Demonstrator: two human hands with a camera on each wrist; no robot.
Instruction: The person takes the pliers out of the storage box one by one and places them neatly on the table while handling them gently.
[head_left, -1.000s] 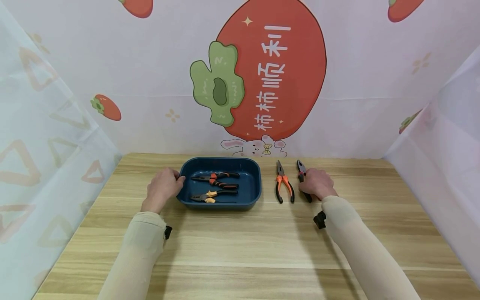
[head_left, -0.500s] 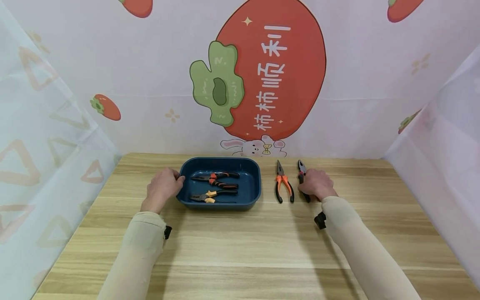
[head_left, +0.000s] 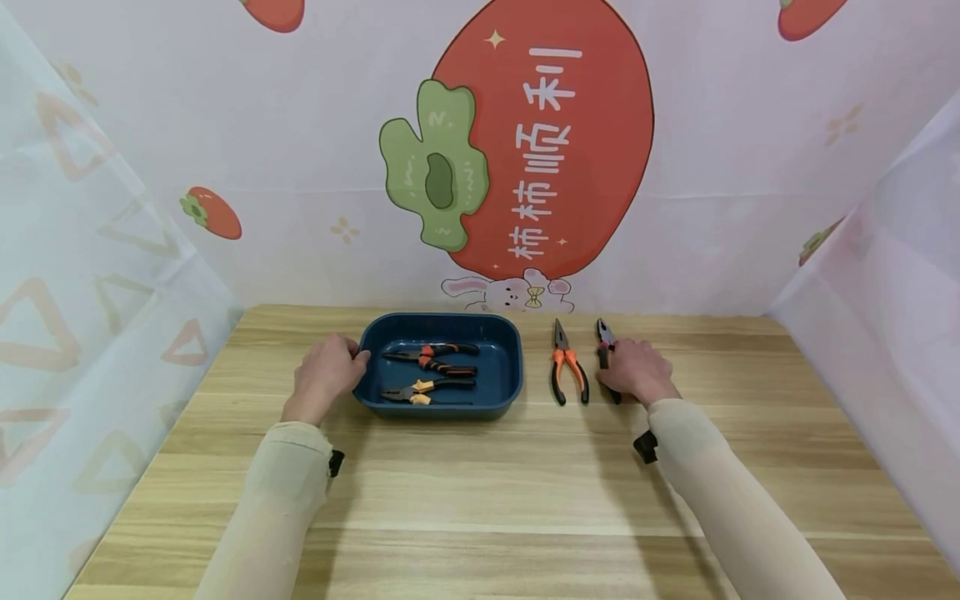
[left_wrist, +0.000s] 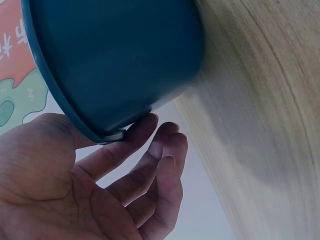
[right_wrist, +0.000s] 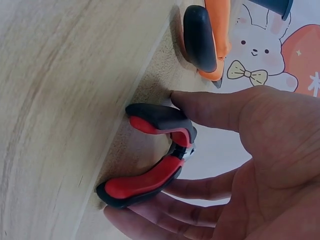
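My left hand (head_left: 327, 375) pinches the left end of a dark blue rectangular box (head_left: 501, 371). In the left wrist view the thumb goes behind the rim and the index finger lies against the outer wall (left_wrist: 120, 65). Around a pair of red-and-black pliers (right_wrist: 145, 182) lying on the table curls my right hand (head_left: 637, 369). The thumb is on one handle and the fingers on the other, with the handles spread. From the head, the pliers' metal nose (head_left: 604, 332) points to the back; the hand covers much of the handles.
Inside the box lie orange-and-black pliers (head_left: 442, 369) and yellow-and-black pliers (head_left: 420, 392). Orange-handled long-nose pliers (head_left: 567, 367) lie between the box and my right hand. A printed cloth wall (head_left: 300, 250) rises behind the wooden table (head_left: 480, 500).
My right hand and the red-and-black pliers have shifted very slightly to the right. The left hand and the box have stayed in place.
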